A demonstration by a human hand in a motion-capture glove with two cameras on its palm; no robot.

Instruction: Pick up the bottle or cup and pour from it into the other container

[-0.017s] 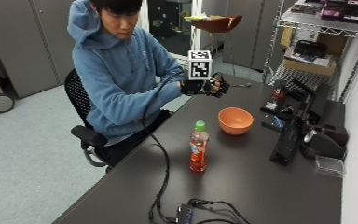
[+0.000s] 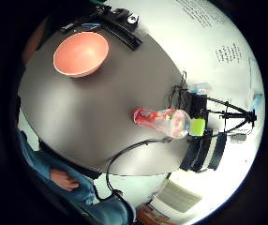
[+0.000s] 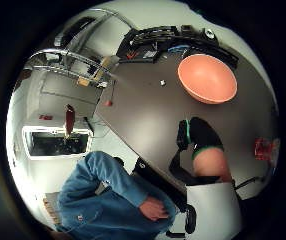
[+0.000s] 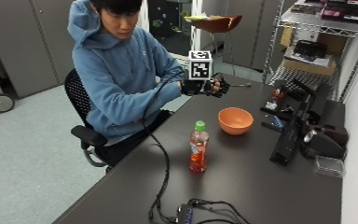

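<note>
Gloved right hand hovers above table edge, fingers loosely curled, holding nothing. Orange bowl sits nearest, bottle upright beyond it. Black cable trails beside bottle.

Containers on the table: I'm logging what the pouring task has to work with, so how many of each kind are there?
Bottle: 1
Bowl: 1
Total: 2

Orange bowl on tbl.
</note>
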